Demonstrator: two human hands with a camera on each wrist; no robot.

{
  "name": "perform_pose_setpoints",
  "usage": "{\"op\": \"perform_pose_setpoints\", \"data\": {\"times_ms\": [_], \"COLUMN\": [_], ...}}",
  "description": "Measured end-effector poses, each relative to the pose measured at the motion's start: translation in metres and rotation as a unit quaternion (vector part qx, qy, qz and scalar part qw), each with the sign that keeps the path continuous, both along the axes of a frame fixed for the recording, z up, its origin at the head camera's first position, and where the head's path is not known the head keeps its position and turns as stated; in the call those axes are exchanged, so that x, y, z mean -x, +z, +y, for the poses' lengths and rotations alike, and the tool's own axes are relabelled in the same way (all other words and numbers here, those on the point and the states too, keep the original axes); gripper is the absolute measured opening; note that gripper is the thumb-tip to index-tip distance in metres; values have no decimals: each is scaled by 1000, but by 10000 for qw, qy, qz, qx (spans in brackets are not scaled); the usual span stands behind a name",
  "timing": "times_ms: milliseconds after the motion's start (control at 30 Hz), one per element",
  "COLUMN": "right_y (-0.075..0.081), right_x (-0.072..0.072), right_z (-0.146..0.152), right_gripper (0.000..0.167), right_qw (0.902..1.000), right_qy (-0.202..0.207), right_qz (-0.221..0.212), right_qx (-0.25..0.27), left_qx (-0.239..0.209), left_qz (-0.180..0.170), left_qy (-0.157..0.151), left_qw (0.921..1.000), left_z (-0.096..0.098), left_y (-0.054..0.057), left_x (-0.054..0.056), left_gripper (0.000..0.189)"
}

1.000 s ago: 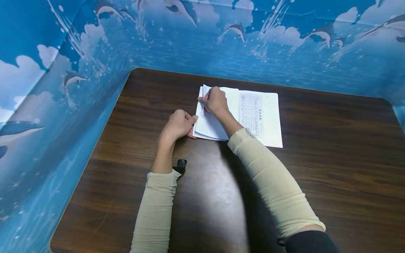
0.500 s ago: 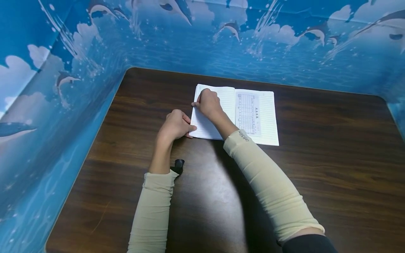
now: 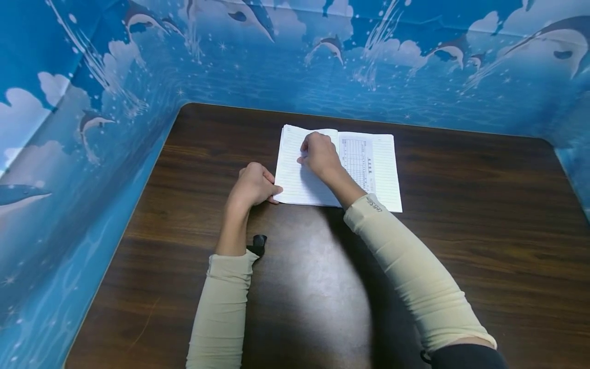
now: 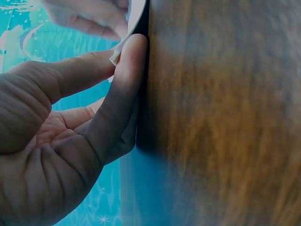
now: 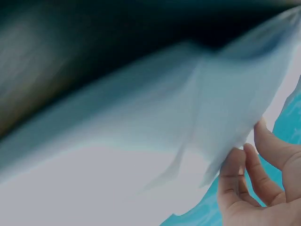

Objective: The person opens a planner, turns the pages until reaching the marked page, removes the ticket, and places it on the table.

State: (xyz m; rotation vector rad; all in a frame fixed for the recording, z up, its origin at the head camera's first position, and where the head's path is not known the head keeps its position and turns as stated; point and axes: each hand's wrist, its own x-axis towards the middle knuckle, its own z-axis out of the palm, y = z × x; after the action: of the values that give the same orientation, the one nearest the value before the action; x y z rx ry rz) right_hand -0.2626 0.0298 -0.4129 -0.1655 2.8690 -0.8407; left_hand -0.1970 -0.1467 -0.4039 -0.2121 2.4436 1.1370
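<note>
An open notebook (image 3: 295,174) with lined pages lies near the far side of the brown table. A sheet printed with a table (image 3: 358,159) shows on its right-hand page. My left hand (image 3: 254,185) pinches the near left corner of the pages between thumb and forefinger; the left wrist view shows the thin page edges (image 4: 134,21) between these fingers. Over the left-hand page is my right hand (image 3: 321,156), its fingers loosely bent. In the right wrist view its fingertips (image 5: 233,157) are right at the white paper (image 5: 117,179), with thumb and fingers apart.
The wooden tabletop (image 3: 461,215) extends on both sides of the notebook. A blue cloth (image 3: 258,77) printed with dolphins and clouds hangs behind and to the left. A small black device (image 3: 258,244) sits at the left wrist.
The lifted pages at the left have come down flat. My right hand has moved from the notebook's left edge rightward over the page; my left hand stays at the corner.
</note>
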Motion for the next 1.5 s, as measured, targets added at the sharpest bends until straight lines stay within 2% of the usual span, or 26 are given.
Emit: {"op": "perform_pose_setpoints", "data": {"times_ms": [67, 167, 333, 467, 733, 867, 1033, 1500], "right_y": [3, 5, 12, 19, 25, 22, 15, 6], "right_x": [0, 2, 5, 10, 13, 11, 10, 14], "right_z": [11, 30, 63, 86, 121, 133, 139, 143], "right_gripper": [28, 34, 34, 34, 40, 48, 52, 29], "right_qw": [10000, 9999, 9951, 9890, 9791, 9758, 9761, 9774], "right_qy": [21, -138, -759, -1207, -1800, -1920, -1917, -1778], "right_qz": [14, -59, -289, -488, -804, -998, -1001, -1020], "right_qx": [-80, 60, 559, 704, 497, 327, 235, 515], "left_qx": [-22, -8, 13, 26, -4, -29, -41, 17], "left_qz": [19, 66, 120, 55, -50, -54, -47, -15], "left_qy": [-15, -55, -92, -87, -49, -66, -139, -175], "left_qw": [10000, 10000, 9999, 9999, 10000, 10000, 9999, 9998], "left_z": [0, 0, -1, -1, -2, -3, -3, -2], "left_y": [0, -1, -1, 0, -1, -1, -1, 1], "left_x": [0, -1, -2, -2, -1, -1, -1, -2], "left_gripper": [18, 18, 18, 19, 22, 22, 22, 23]}}
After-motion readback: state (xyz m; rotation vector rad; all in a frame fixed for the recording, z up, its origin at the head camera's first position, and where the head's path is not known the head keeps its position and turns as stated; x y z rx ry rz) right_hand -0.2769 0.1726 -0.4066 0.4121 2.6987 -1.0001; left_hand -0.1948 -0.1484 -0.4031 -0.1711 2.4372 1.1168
